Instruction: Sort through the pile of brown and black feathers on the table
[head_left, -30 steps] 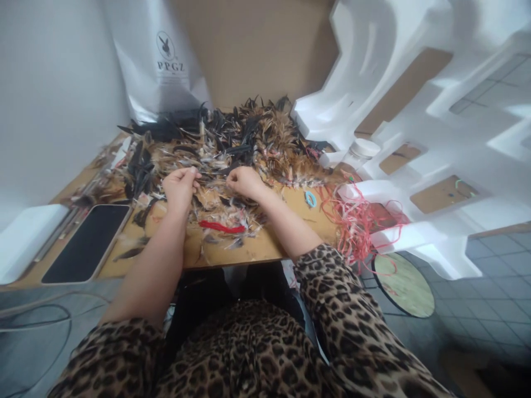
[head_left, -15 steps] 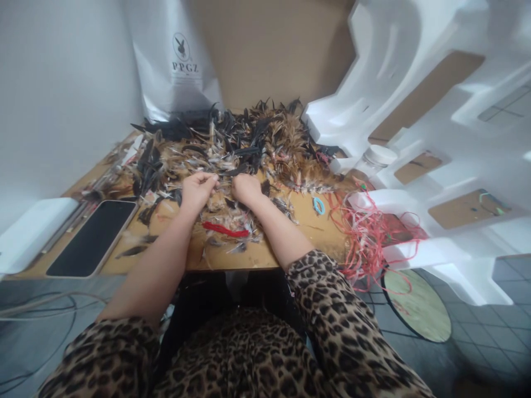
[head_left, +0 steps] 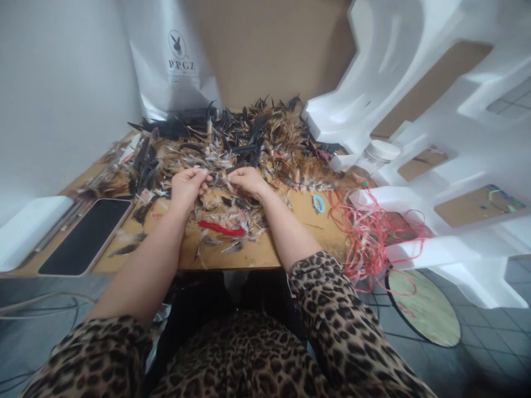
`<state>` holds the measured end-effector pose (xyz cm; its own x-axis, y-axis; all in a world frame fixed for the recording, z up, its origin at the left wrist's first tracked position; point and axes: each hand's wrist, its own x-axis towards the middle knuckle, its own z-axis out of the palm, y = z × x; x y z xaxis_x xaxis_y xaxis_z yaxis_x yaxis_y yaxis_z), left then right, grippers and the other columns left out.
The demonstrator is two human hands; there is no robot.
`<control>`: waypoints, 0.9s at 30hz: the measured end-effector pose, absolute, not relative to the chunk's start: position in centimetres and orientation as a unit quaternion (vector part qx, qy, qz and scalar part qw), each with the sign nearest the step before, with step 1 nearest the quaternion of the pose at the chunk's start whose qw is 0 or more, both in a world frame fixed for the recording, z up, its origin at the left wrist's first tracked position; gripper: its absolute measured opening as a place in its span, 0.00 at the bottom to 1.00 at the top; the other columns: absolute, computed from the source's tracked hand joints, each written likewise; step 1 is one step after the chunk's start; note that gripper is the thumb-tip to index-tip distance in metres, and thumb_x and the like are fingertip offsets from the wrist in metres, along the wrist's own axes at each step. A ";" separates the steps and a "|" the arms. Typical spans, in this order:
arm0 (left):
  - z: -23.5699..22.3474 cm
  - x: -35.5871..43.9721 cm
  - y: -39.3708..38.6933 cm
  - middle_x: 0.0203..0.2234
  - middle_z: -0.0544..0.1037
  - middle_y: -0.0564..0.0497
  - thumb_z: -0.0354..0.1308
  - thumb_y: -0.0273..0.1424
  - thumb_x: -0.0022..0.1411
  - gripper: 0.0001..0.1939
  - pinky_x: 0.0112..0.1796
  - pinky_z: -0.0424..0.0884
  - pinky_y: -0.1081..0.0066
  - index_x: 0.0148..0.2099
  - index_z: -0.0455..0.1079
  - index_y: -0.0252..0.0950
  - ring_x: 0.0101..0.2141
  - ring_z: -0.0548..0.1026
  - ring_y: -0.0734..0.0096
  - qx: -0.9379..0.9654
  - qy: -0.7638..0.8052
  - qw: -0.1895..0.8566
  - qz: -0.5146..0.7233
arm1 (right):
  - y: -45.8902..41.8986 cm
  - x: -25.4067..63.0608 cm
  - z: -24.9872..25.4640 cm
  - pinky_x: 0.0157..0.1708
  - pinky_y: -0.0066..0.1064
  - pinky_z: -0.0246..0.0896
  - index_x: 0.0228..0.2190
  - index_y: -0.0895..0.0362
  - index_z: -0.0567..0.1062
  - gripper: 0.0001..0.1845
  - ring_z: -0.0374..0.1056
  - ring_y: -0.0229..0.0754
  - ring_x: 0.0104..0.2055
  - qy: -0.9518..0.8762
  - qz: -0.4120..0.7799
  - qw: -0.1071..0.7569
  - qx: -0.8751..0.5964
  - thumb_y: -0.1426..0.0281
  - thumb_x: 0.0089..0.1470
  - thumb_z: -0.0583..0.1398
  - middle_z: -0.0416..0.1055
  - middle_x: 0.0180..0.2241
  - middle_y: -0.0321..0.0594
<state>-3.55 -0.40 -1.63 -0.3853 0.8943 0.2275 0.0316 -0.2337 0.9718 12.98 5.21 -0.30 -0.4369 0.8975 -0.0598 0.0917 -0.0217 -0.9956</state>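
My left hand point(head_left: 189, 188) is closed in a pinch over the loose feathers, thumb against forefinger. Facing it a short gap away, my right hand point(head_left: 248, 181) is also pinched, its fingertips pointing left. Whatever lies between the fingertips is too small and blurred to make out against the feathers. Brown and pale feather bits point(head_left: 215, 202) lie scattered under both hands. A bundle of red string point(head_left: 222, 228) rests just below them, near the table's front edge. Behind the hands spread black feathers point(head_left: 244, 130) and a heap of brown feathers point(head_left: 286, 130).
A phone point(head_left: 87, 236) and a white box point(head_left: 31, 229) lie at left. A blue ring point(head_left: 318, 203) and tangled pink string point(head_left: 369, 237) are at right, beside white foam packing point(head_left: 415, 199) and a lidded jar point(head_left: 377, 155). A silver bag point(head_left: 174, 72) stands behind.
My hands have moved slightly apart, the left one shifting left. My right hand has turned from a curled fist to a pinch with its fingertips showing. The view has shifted a little.
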 end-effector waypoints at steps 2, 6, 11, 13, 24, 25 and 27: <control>-1.7 -3.5 -0.4 0.16 0.72 0.51 0.62 0.35 0.49 0.10 0.14 0.53 0.78 0.26 0.73 0.33 0.13 0.60 0.83 0.447 0.519 0.343 0.643 | 5.2 12.9 -0.2 0.14 0.19 0.43 0.25 0.62 0.72 0.03 0.51 0.26 0.13 -0.576 0.630 0.347 -0.389 0.74 0.43 0.61 0.61 0.11 0.28; -1.6 -3.3 -0.4 0.18 0.74 0.50 0.62 0.35 0.48 0.09 0.14 0.54 0.79 0.28 0.73 0.32 0.13 0.61 0.83 0.453 0.516 0.361 0.631 | 5.3 13.1 -0.3 0.12 0.17 0.40 0.25 0.61 0.69 0.07 0.52 0.26 0.13 -0.535 0.690 0.352 -0.338 0.73 0.42 0.63 0.64 0.14 0.29; -1.5 -3.3 -0.4 0.25 0.77 0.49 0.63 0.34 0.46 0.11 0.15 0.56 0.79 0.32 0.73 0.32 0.16 0.65 0.82 0.435 0.503 0.368 0.650 | 5.3 13.5 -0.3 0.12 0.17 0.41 0.25 0.60 0.66 0.09 0.55 0.27 0.13 -0.543 0.722 0.315 -0.289 0.72 0.42 0.63 0.64 0.13 0.29; -1.4 -3.4 -0.4 0.26 0.77 0.48 0.63 0.34 0.45 0.14 0.15 0.56 0.80 0.35 0.73 0.33 0.17 0.65 0.82 0.429 0.496 0.376 0.654 | 5.2 13.7 -0.2 0.12 0.17 0.41 0.25 0.60 0.66 0.09 0.54 0.27 0.13 -0.551 0.732 0.297 -0.269 0.73 0.42 0.62 0.65 0.13 0.29; -1.4 -3.3 -0.7 0.23 0.75 0.49 0.65 0.36 0.45 0.17 0.16 0.57 0.79 0.38 0.75 0.32 0.18 0.66 0.81 0.467 0.468 0.445 0.604 | 5.1 13.9 -0.1 0.12 0.17 0.43 0.27 0.61 0.66 0.12 0.56 0.27 0.13 -0.570 0.740 0.271 -0.234 0.71 0.39 0.64 0.68 0.16 0.32; -1.5 -3.3 -0.7 0.20 0.73 0.50 0.65 0.36 0.45 0.17 0.16 0.57 0.79 0.38 0.75 0.32 0.17 0.65 0.81 0.471 0.469 0.455 0.593 | 5.1 13.9 0.0 0.12 0.17 0.43 0.27 0.61 0.66 0.12 0.55 0.27 0.13 -0.564 0.743 0.274 -0.234 0.72 0.39 0.64 0.69 0.16 0.32; -1.5 -3.3 -0.7 0.19 0.73 0.50 0.65 0.36 0.44 0.17 0.16 0.56 0.79 0.37 0.75 0.31 0.16 0.64 0.81 0.475 0.470 0.473 0.574 | 5.0 14.0 0.2 0.12 0.17 0.42 0.27 0.61 0.66 0.13 0.54 0.25 0.14 -0.546 0.752 0.285 -0.233 0.72 0.40 0.64 0.70 0.18 0.32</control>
